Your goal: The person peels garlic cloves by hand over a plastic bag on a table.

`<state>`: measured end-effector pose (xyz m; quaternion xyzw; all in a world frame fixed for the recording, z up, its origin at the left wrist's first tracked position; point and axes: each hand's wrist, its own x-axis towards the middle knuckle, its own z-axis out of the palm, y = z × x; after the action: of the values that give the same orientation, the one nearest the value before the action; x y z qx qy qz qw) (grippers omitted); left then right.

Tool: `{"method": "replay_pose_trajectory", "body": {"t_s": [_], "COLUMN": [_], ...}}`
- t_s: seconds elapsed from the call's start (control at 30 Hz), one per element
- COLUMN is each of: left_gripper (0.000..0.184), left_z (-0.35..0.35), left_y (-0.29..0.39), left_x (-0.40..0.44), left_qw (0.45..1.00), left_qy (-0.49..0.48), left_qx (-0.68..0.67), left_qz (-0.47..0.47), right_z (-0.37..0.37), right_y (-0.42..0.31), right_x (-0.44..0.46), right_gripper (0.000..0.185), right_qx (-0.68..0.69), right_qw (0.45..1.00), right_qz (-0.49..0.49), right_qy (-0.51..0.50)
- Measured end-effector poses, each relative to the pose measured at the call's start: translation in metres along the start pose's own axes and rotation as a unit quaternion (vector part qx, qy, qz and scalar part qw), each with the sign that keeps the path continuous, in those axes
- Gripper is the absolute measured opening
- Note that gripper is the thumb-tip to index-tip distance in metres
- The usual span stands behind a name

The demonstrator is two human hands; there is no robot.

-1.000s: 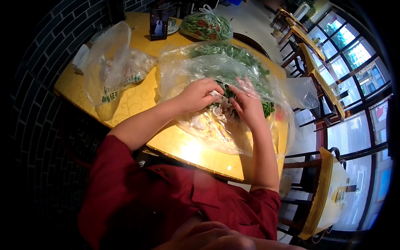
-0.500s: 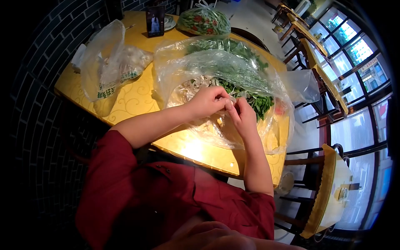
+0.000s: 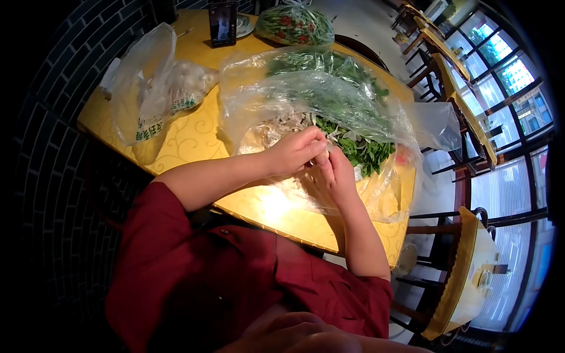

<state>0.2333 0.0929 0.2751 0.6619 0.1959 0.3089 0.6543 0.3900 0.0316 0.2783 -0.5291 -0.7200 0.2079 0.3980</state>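
Note:
My left hand [image 3: 297,151] and my right hand [image 3: 338,172] meet above the near part of a large clear plastic bag [image 3: 247,88]. The fingers of both are closed together round something small and pale, mostly hidden, perhaps a garlic clove. Behind and left of them lie pale papery peelings [image 3: 282,128] on the plastic. Loose green leaves [image 3: 366,152] are just right of my hands, and more greens [image 3: 329,65] show through the bag farther back. At the left, a clear bag of garlic bulbs [image 3: 189,82] stands partly open.
A yellow-covered table [image 3: 182,138] bears everything. At its back are a dark box [image 3: 223,25], a plate [image 3: 245,29] and a tied bag of green and red vegetables [image 3: 294,25]. Other tables [image 3: 471,273] and chairs are at the right, a brick wall at the left.
My hands came from apart over the peelings and leaves to together, nearer my body, uncovering more of the greens. Since the last earlier frame they have shifted only slightly.

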Motion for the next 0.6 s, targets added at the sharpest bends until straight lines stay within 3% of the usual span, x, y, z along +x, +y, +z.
{"method": "replay_pose_trajectory", "body": {"t_s": [0.27,0.37,0.47,0.6], "left_gripper": [0.022,0.023,0.026,0.028], "left_z": [-0.005,-0.007,0.000,0.005], "left_y": [0.023,0.027,0.037,0.037], "left_x": [0.009,0.017,0.020,0.031], "left_qw": [0.987,0.979,0.976,0.970], "left_qy": [-0.023,-0.045,-0.031,-0.035], "left_qx": [0.140,0.188,0.209,0.240], "left_qz": [-0.072,-0.059,-0.048,-0.010], "right_z": [-0.002,-0.005,-0.009,-0.008], "right_y": [-0.004,-0.008,-0.003,0.006], "right_x": [0.001,0.000,-0.003,-0.004], "right_gripper": [0.039,0.040,0.041,0.035], "right_qx": [0.013,0.008,0.016,0.128], "right_qw": [1.000,1.000,0.998,0.989], "right_qz": [-0.019,-0.016,0.051,0.034], "right_qy": [0.002,0.022,0.022,0.062]}}
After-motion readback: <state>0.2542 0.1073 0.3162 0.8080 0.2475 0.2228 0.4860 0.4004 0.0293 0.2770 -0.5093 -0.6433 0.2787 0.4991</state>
